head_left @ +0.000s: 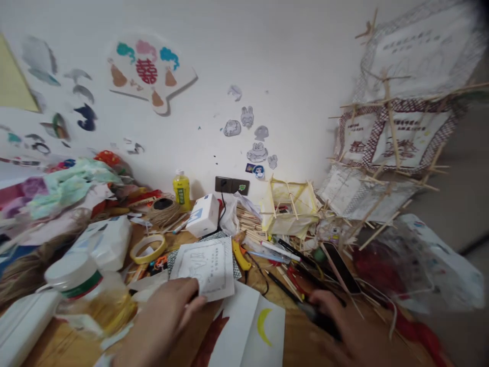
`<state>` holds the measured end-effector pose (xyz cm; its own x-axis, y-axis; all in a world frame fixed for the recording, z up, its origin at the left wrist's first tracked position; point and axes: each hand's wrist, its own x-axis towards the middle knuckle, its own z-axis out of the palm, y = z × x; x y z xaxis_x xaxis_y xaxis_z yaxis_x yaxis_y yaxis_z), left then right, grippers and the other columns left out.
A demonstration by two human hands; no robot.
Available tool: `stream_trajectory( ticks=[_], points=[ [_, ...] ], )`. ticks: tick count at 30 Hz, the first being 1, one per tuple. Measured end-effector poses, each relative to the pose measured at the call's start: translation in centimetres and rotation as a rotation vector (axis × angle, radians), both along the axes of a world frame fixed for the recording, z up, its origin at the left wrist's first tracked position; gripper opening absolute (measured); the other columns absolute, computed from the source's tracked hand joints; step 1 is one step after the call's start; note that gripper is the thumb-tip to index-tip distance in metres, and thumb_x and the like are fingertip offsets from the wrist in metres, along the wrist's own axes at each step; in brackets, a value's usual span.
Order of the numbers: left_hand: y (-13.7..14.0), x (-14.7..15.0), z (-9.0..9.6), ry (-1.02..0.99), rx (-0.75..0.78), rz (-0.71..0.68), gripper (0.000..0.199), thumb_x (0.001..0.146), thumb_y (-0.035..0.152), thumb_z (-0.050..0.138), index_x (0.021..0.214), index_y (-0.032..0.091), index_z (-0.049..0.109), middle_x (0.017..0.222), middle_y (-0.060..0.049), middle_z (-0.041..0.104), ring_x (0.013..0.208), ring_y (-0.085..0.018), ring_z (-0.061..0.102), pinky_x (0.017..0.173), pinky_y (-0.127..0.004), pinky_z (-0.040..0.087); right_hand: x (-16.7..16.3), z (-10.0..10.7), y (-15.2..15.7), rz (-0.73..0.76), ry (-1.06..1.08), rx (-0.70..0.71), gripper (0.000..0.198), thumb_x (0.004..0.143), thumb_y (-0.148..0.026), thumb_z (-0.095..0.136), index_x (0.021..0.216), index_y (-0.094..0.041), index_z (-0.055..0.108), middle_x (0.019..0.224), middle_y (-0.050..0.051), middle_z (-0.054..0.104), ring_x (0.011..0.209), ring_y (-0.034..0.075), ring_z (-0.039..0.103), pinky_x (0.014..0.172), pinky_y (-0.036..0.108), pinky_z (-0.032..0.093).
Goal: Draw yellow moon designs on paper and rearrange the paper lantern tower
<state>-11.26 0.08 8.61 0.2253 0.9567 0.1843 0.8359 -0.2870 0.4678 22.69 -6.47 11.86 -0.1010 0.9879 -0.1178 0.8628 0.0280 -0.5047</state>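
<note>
My left hand [166,313] is closed at the lower left corner of a square paper card [208,262] with a line drawing and rows of characters, its thumb along the lower edge. My right hand [336,318], partly blurred, is wrapped round the black handles of a pair of scissors [288,290], whose dark blades point up and left. Between the hands lies a folded white sheet [237,326] with a yellow crescent [263,326] on its right part. A dark red shape shows beside the sheet's left edge.
Masking tape [148,248], a clear jar [87,290] of yellowish liquid and tissue packs stand left. Behind are a yellow bottle [181,189], a yellow-handled glue gun [241,255], wooden sticks and a yellow stick frame [290,204]. A phone [341,267] and tall paper-and-stick lantern [393,132] are right.
</note>
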Motion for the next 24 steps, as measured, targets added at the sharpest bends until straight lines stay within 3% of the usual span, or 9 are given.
stream_trajectory(
  ticks=[2, 4, 7, 10, 16, 24],
  points=[
    [1.3, 1.8, -2.2, 0.034, 0.063, -0.061, 0.024, 0.078, 0.043, 0.052, 0.086, 0.022, 0.061, 0.099, -0.010, 0.067, 0.094, -0.028, 0.059, 0.084, -0.041, 0.045, -1.9, -0.4, 1.3, 0.120, 0.099, 0.054, 0.042, 0.085, -0.042, 0.042, 0.123, -0.025, 0.049, 0.118, 0.008, 0.062, 0.104, 0.023, 0.060, 0.084, 0.031, 0.047],
    [2.7, 3.3, -4.6, 0.064, 0.120, -0.099, 0.020, 0.079, 0.031, 0.053, 0.094, 0.019, 0.059, 0.111, -0.015, 0.063, 0.105, -0.029, 0.056, 0.092, -0.044, 0.042, -3.8, -1.6, 2.8, 0.159, 0.064, 0.212, 0.040, 0.089, -0.031, 0.035, 0.125, -0.020, 0.047, 0.120, 0.009, 0.061, 0.106, 0.021, 0.058, 0.087, 0.032, 0.046],
    [4.6, 4.0, -7.5, 0.093, 0.203, -0.074, 0.024, 0.079, 0.027, 0.057, 0.099, 0.015, 0.055, 0.123, -0.021, 0.055, 0.116, -0.032, 0.050, 0.097, -0.046, 0.040, -6.3, -3.8, 5.3, 0.226, -0.201, 0.408, 0.031, 0.086, -0.017, 0.041, 0.112, -0.019, 0.058, 0.107, 0.010, 0.065, 0.101, 0.023, 0.059, 0.085, 0.033, 0.046],
    [5.4, 3.6, -9.2, 0.077, 0.270, -0.069, 0.031, 0.073, 0.031, 0.063, 0.097, 0.014, 0.053, 0.129, -0.023, 0.049, 0.124, -0.036, 0.043, 0.100, -0.050, 0.037, -8.7, -5.5, 7.5, 0.288, -0.470, 0.501, 0.024, 0.086, -0.013, 0.047, 0.102, -0.019, 0.063, 0.090, 0.010, 0.068, 0.089, 0.024, 0.061, 0.077, 0.033, 0.046],
    [4.9, 3.3, -10.2, 0.067, 0.310, -0.096, 0.034, 0.068, 0.033, 0.066, 0.093, 0.015, 0.051, 0.127, -0.022, 0.050, 0.125, -0.037, 0.040, 0.101, -0.050, 0.037, -11.5, -7.4, 9.8, 0.401, -0.683, 0.541, 0.021, 0.084, -0.010, 0.052, 0.098, -0.018, 0.064, 0.086, 0.010, 0.067, 0.079, 0.024, 0.061, 0.058, 0.029, 0.045],
    [5.0, 3.4, -10.2, 0.107, 0.362, -0.103, 0.035, 0.068, 0.032, 0.069, 0.091, 0.012, 0.052, 0.125, -0.026, 0.049, 0.124, -0.039, 0.040, 0.100, -0.051, 0.038, -11.8, -7.7, 10.1, 0.421, -0.727, 0.465, 0.020, 0.084, -0.010, 0.054, 0.099, -0.016, 0.064, 0.088, 0.012, 0.067, 0.081, 0.024, 0.060, 0.058, 0.029, 0.045]
  ],
)
